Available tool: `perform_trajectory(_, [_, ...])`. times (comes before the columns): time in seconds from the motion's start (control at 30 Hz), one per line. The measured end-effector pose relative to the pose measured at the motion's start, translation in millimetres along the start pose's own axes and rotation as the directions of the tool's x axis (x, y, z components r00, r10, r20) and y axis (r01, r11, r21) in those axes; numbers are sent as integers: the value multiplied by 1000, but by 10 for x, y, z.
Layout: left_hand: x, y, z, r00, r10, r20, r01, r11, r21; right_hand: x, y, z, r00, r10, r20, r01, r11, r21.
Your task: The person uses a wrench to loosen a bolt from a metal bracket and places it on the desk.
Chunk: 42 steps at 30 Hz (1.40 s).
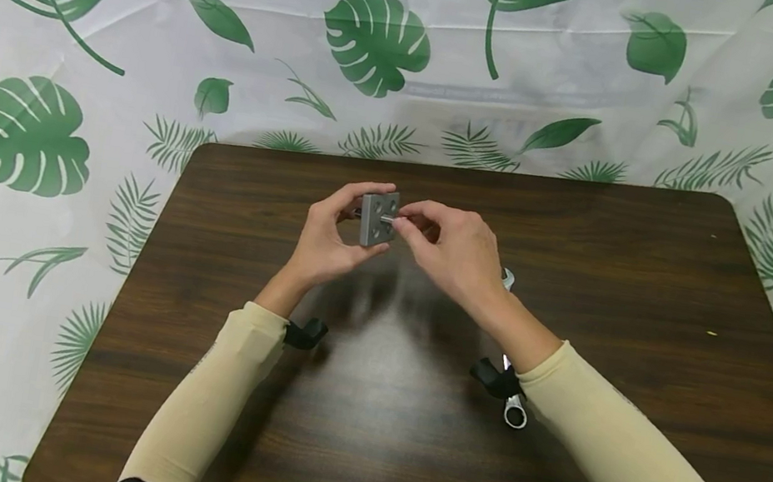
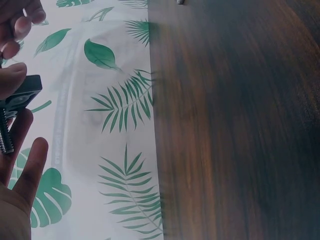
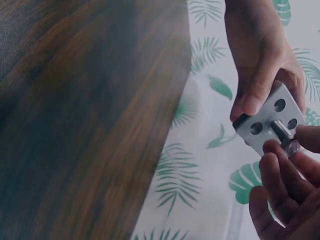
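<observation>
My left hand [image 1: 329,232] grips a grey square metal plate [image 1: 368,221] by its edges, thumb below and fingers above, over the table. Several round holes show in its face in the right wrist view. A silver bolt [image 3: 281,130] passes into one of the holes, its head standing off from the plate. The fingers and thumb of my right hand [image 1: 457,248] pinch the bolt at the head end. In the left wrist view the bolt's threaded shank [image 2: 5,135] sticks out on the plate's other side.
A combination wrench [image 1: 514,413] lies on the dark wood-grain table [image 1: 370,441], partly hidden under my right wrist. A small yellowish speck [image 1: 712,333] lies to the right. Behind the table's far edge hangs a white leaf-print sheet [image 1: 268,79].
</observation>
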<state>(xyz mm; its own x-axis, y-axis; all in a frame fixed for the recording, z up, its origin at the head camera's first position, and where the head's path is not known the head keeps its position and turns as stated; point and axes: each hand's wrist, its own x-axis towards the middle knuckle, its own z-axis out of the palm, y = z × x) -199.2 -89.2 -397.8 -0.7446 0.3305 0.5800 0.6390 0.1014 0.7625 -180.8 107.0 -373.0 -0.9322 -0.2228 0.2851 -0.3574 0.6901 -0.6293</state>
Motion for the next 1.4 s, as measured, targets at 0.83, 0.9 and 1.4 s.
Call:
perform_trajectory(0.83, [-2,15,-26,1000,0,9,0,1000,5,29,-3,-28,998,-16,67,20,999,-51])
perform_trajectory(0.9, [-6,12,-27,1000,-2,7,2,1000,6,26,8,-24,996,-70,55,73,996,-50])
perform_trajectory(1.4, [-24,2,-32,1000,15,0,-15,1000,21,9,-8,-37,1000,4,0,-4,997,-79])
